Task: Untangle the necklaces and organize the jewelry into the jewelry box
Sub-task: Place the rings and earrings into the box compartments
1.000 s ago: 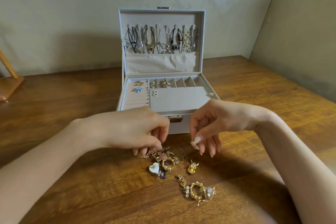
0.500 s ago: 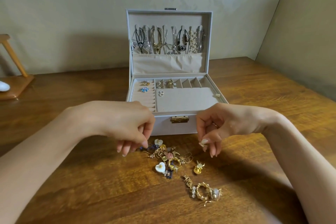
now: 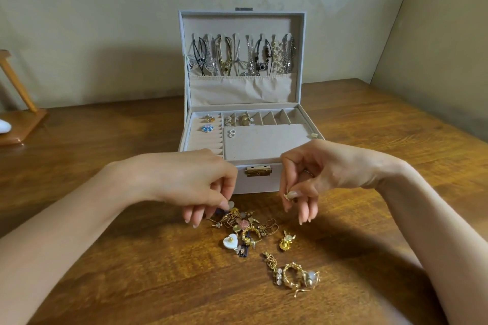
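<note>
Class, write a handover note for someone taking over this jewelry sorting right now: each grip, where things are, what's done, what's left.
Left grip pinches a piece at the edge of the tangled pile; right grip pinches a small gold piece.
Jewelry box stands open on the table.
Done: necklaces hang in the lid; some rings and earrings sit in the tray.
Left: the pile and a second gold cluster lie before the box.
</note>
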Available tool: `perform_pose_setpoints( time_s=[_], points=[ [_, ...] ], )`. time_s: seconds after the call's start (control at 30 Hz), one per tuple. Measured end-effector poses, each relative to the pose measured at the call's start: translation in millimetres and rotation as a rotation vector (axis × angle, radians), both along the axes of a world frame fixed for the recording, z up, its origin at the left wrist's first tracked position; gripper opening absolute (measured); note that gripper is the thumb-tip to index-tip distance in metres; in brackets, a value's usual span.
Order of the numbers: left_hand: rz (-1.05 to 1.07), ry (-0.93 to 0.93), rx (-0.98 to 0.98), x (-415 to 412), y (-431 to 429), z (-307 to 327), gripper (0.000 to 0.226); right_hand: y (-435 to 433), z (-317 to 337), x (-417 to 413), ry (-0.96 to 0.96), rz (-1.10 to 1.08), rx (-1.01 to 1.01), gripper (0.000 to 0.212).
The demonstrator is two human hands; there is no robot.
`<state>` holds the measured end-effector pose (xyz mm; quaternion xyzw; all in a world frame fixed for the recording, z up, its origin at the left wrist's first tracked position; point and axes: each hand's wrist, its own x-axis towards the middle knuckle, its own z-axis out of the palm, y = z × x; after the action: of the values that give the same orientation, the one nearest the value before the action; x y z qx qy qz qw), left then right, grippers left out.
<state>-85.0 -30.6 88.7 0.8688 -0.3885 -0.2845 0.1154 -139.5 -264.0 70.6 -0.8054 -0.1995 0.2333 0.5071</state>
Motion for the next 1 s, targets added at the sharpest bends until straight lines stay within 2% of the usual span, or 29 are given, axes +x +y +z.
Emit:
perform_pose_setpoints(
  time_s=[0.5, 0.8, 0.9, 1.0],
  points=[
    [-0.012, -0.026, 0.025, 4, 2, -2, 0.007, 0, 5, -2, -0.115, -0.108, 0.037, 0.014],
    [-0.022, -0.065, 0.041, 7, 1, -8, 0.002, 1, 5, -2, -0.103, -0.11, 0.118, 0.01],
    [-0.038, -0.048, 0.039, 8, 1, -9, 0.016, 2, 6, -2, -0.127, -0.135, 0.115, 0.014],
    [-0.042, -0.042, 0.09, 8, 1, -12, 0.019, 2, 6, -2, -0.175, -0.165, 0.114, 0.014]
  ],
)
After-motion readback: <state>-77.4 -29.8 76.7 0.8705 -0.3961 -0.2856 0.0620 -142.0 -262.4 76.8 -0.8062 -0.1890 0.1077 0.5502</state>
